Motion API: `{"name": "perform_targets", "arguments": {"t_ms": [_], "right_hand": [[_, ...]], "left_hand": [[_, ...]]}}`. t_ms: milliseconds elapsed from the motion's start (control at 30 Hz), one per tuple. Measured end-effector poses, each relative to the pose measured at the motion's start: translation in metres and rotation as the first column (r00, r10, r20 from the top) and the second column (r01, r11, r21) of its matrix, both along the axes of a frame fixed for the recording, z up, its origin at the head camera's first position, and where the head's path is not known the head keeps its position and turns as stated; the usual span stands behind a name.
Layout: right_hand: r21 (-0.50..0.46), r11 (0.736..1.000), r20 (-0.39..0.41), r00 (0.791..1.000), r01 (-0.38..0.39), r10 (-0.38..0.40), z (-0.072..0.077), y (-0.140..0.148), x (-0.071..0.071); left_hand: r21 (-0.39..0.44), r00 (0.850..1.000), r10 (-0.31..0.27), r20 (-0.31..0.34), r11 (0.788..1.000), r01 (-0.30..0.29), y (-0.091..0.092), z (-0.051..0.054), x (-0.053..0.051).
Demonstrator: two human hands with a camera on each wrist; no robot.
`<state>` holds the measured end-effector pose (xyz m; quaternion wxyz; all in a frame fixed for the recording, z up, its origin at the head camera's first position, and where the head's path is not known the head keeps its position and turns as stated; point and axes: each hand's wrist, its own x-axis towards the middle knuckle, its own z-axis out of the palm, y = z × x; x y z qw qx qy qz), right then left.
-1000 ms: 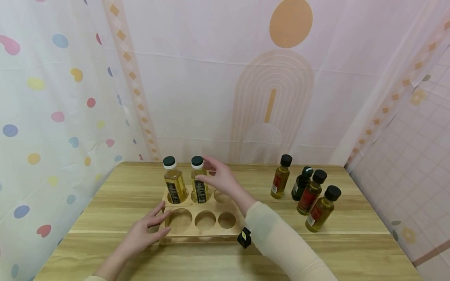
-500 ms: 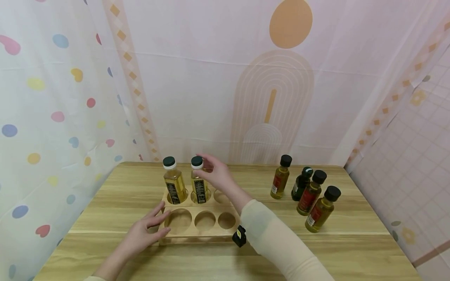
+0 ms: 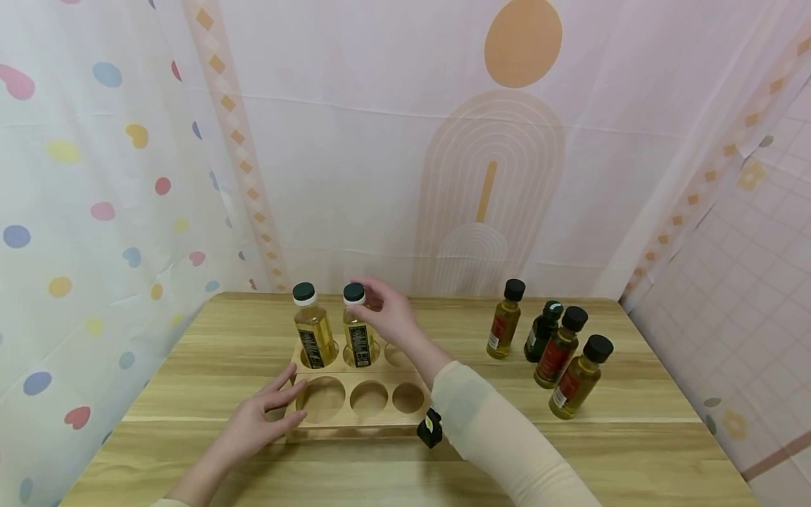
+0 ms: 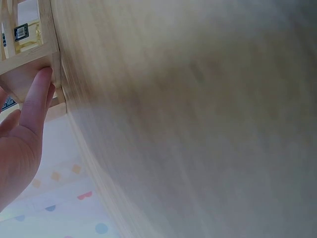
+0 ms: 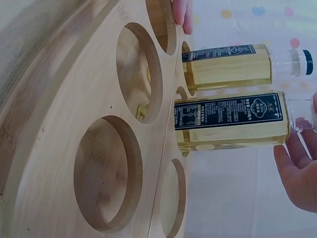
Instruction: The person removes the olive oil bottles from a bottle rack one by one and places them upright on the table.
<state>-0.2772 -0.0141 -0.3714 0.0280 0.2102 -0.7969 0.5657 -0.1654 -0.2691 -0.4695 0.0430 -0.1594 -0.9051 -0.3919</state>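
A wooden rack (image 3: 357, 415) with round holes in two rows stands on the table. Two square clear bottles of yellow liquid, with black labels and dark green caps, sit upright in its back row: the left bottle (image 3: 315, 334) and the middle bottle (image 3: 359, 338). My right hand (image 3: 393, 315) holds the middle bottle around its neck, thumb in front and fingers behind. In the right wrist view its base is down in the hole. My left hand (image 3: 260, 415) rests its extended fingers against the rack's left end, as the left wrist view also shows.
To the right, apart from the rack, stand several black-capped bottles: a rear bottle (image 3: 505, 320), a small dark green bottle (image 3: 543, 332), a red-labelled bottle (image 3: 560, 348) and a front bottle (image 3: 579, 379). A patterned curtain (image 3: 380, 176) hangs behind the table (image 3: 355, 479).
My right hand has shifted slightly up and left, its fingers going from beside the middle bottle to its neck. The bottle and my left hand have stayed in place.
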Motion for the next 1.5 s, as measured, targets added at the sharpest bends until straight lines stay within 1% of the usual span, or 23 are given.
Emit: {"name": "perform_targets", "arguments": {"t_ms": [300,533,767,967,1100,1367,1500], "right_hand": [[-0.026,1.000,-0.018,1.000,0.000,0.000,-0.002,0.002,0.004],[-0.058,0.998,-0.031,1.000,-0.002,0.000,-0.006,0.006,0.008],[-0.076,0.997,-0.069,0.998,-0.002,-0.004,-0.007,0.010,0.011],[-0.152,0.988,-0.114,0.993,-0.039,0.021,0.000,0.015,0.014],[-0.189,0.980,-0.146,0.989,-0.062,0.034,0.006,0.022,0.016],[-0.177,0.982,-0.206,0.978,-0.061,0.024,0.025,0.041,0.021],[-0.178,0.982,-0.215,0.976,-0.061,0.022,0.031,0.052,0.023]], "left_hand": [[-0.009,1.000,0.002,0.001,1.000,-0.002,0.000,0.000,0.000],[0.008,1.000,-0.006,0.011,1.000,0.006,-0.001,-0.001,0.000],[0.003,1.000,-0.011,0.005,1.000,0.011,-0.001,-0.001,0.000],[0.015,1.000,-0.014,0.013,1.000,0.013,-0.001,-0.001,0.000],[0.002,1.000,-0.011,0.014,1.000,0.011,-0.001,-0.001,0.000],[0.017,1.000,-0.009,0.020,1.000,0.008,-0.001,0.000,0.000],[0.018,1.000,-0.012,0.022,1.000,0.011,0.000,0.002,0.000]]}}
